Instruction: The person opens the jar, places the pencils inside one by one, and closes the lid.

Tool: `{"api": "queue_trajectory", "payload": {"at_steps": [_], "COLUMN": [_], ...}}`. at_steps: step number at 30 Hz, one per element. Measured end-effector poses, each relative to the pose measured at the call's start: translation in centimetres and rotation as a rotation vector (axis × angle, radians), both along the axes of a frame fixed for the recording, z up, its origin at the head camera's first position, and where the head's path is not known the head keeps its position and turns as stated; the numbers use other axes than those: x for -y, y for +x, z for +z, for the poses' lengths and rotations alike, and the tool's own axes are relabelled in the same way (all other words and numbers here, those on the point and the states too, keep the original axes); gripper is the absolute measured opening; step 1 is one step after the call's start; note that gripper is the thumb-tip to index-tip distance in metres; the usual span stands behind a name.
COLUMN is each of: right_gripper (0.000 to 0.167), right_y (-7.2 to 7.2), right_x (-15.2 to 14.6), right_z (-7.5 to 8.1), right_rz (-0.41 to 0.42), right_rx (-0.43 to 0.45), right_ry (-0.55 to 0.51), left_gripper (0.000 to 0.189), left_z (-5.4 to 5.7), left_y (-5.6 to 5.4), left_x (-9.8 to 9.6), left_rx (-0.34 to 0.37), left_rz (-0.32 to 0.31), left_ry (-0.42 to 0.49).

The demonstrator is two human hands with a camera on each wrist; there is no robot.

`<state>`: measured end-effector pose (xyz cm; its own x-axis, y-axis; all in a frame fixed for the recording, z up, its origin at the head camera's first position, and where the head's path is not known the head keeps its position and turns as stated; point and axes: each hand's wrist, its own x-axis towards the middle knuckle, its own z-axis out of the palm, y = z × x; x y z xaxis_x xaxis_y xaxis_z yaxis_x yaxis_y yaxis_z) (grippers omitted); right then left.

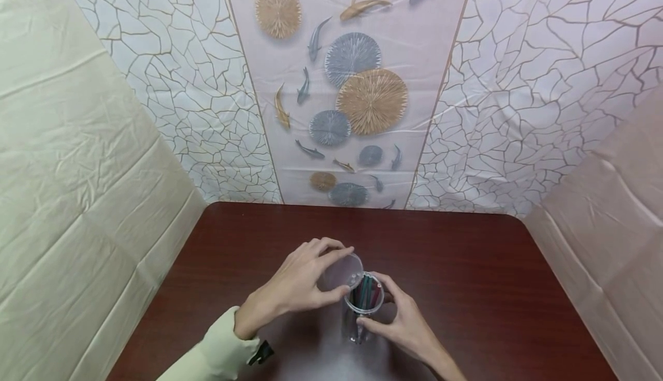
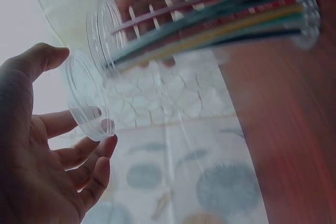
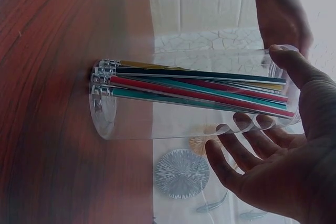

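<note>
A clear plastic jar [image 3: 134, 121] stands upright on the table, its mouth uncovered. Inside it lean several pencils [image 3: 205, 88] in red, green, yellow and dark colours, silver-banded ends down. My right hand [image 1: 406, 317] holds the jar near the top, thumb on one side and fingers on the other. Between thumb and fingertips, my left hand [image 1: 303, 280] grips a round clear lid [image 2: 86, 98] by its edge. The lid is tilted beside the jar's rim [image 1: 365, 311], on the left; in the left wrist view a small gap shows between them.
The dark red-brown wooden table [image 1: 248, 243] has rounded far corners. Behind it hangs a patterned cloth [image 1: 331, 53] with fish and round motifs. Plain pale cloth walls [image 1: 67, 197] close off both sides. A light green sleeve [image 1: 220, 343] covers the left forearm.
</note>
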<state>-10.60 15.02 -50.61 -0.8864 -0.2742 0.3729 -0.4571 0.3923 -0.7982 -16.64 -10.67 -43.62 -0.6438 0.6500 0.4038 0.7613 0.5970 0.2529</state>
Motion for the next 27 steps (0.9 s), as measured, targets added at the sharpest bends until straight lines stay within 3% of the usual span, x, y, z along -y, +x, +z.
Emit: {"api": "queue_trajectory", "payload": {"at_steps": [6,13,27], "right_gripper": [0.074,0.076,0.073], "right_y": [0.0,0.1,-0.1], "right_x": [0.0,-0.1,0.0], "right_z": [-0.1,-0.1,-0.4], "right_rz": [-0.004,-0.002,0.009], "right_rx": [-0.002,-0.007,0.000], "right_ry": [0.001,0.004,-0.011], "left_gripper": [0.070,0.069,0.072], "left_z": [0.1,-0.1,-0.8], "left_y": [0.6,1.0,1.3], "left_x": [-1.7,-2.7,-3.1], "left_rx": [-0.016,0.010,0.009], "left_rz": [-0.079,-0.113,-0.099], "left_ry": [-0.005,-0.021,-0.049]}}
